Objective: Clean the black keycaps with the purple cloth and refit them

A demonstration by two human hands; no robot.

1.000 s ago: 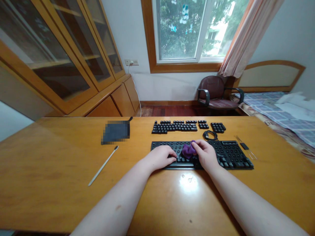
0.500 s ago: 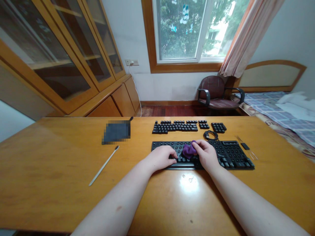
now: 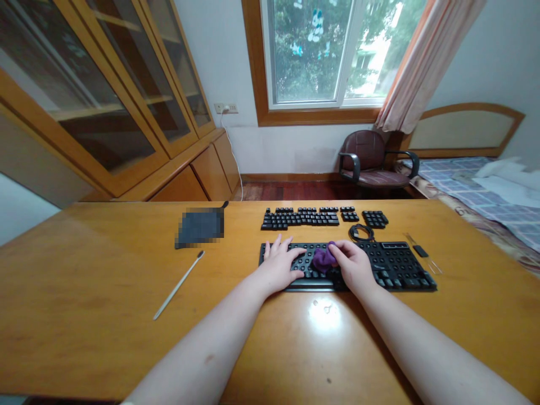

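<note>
A black keyboard (image 3: 396,263) with most of its keycaps off lies on the wooden desk in front of me. My left hand (image 3: 279,267) rests on its left part, fingers spread, holding nothing. Between the fingers of my right hand (image 3: 353,263) is a bunched purple cloth (image 3: 324,259), pressed against the middle of the keyboard. The hands and the cloth hide part of the key field. Behind the keyboard, loose black keycaps (image 3: 312,217) lie in rows, with a smaller block of keycaps (image 3: 374,218) to their right.
A coiled black cable (image 3: 361,232) lies behind the keyboard. To its right is a small keycap puller (image 3: 421,251) with wire ends. On the left are a white brush (image 3: 177,288) with a dark tip and a dark pouch (image 3: 201,226), blurred out. A chair (image 3: 371,154) stands beyond the desk.
My left hand has opened, its fingers now stretched forward and spread over the left side of the keyboard. The right hand and the purple cloth look unmoved.
</note>
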